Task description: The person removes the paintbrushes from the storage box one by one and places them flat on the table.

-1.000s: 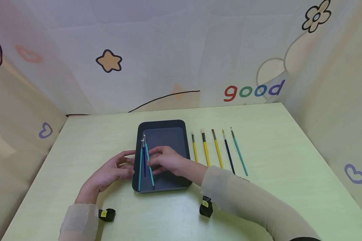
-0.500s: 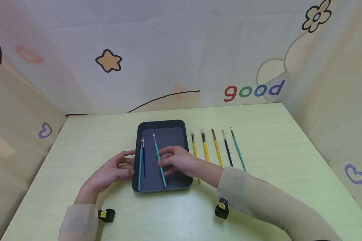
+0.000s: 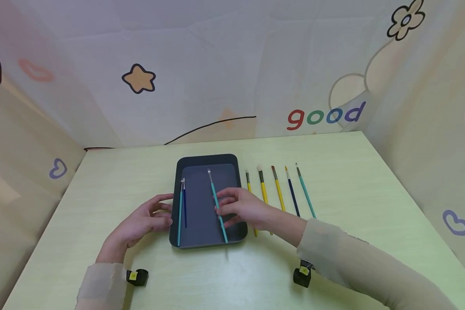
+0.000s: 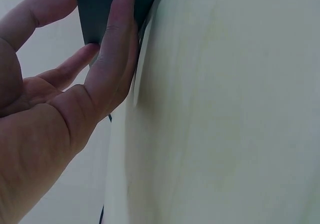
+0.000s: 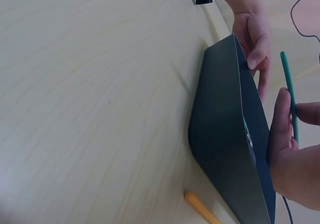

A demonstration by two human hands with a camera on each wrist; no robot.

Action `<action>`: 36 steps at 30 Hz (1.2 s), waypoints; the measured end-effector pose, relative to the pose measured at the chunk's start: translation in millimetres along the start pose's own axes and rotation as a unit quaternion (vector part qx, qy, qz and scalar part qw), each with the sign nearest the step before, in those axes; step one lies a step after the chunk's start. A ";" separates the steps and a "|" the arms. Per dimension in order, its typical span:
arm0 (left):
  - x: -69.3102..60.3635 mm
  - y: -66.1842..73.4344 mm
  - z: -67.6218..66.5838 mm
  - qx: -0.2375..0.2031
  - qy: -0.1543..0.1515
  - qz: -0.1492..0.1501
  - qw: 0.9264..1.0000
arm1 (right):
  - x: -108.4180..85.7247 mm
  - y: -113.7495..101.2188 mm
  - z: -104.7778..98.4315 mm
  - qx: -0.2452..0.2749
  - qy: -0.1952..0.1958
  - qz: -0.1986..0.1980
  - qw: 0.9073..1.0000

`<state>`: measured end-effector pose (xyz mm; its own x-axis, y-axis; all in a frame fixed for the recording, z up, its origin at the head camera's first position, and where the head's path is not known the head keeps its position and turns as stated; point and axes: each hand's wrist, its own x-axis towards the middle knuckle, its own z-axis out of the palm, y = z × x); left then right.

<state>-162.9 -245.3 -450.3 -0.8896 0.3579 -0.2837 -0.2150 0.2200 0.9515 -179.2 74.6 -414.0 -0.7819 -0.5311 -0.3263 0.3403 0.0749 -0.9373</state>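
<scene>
A dark grey rectangular tray (image 3: pixel 199 234) stands on the table. My left hand (image 3: pixel 149 219) rests against its left side; in the left wrist view, thumb and fingertips touch the outer wall (image 4: pixel 102 12). My right hand (image 3: pixel 244 209) pinches a turquoise flat paintbrush (image 3: pixel 214 189) over the tray's right half, bristle end pointing away. In the right wrist view, the handle of that paintbrush (image 5: pixel 288 77) sits between thumb and fingers, above the rim. Inside the tray at the left lie another turquoise paintbrush (image 3: pixel 179 221) and a dark blue paintbrush (image 3: pixel 185 206), side by side.
Right of the tray, several paintbrushes lie in a row: yellow-handled ones such as the red-tipped paintbrush (image 3: pixel 277 185), a dark blue one (image 3: pixel 292 191) and a turquoise one (image 3: pixel 305 191). My right forearm covers some lower ends. A printed curtain (image 3: pixel 217 77) surrounds the table.
My right hand has moved right with the turquoise paintbrush, away from the two paintbrushes at the tray's left side. My left hand has stayed against the tray.
</scene>
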 end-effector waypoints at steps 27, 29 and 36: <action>1.6 0.9 0.2 0.006 -0.001 0.000 1.000 | -40.3 3.9 -77.1 -0.044 0.086 0.001 0.995; 1.4 0.6 0.1 0.006 -0.002 0.000 1.000 | -42.5 5.6 -84.0 -0.035 0.089 0.003 0.995; 1.0 -1.0 -0.8 0.007 -0.003 0.002 1.000 | -55.1 8.0 -105.0 -0.017 0.098 0.002 0.995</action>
<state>-163.9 -245.9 -451.4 -0.8878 0.3647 -0.2808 -0.2060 0.2309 0.9509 -188.3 193.0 -416.4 -0.8691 -0.3557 -0.3437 0.3280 0.1058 -0.9387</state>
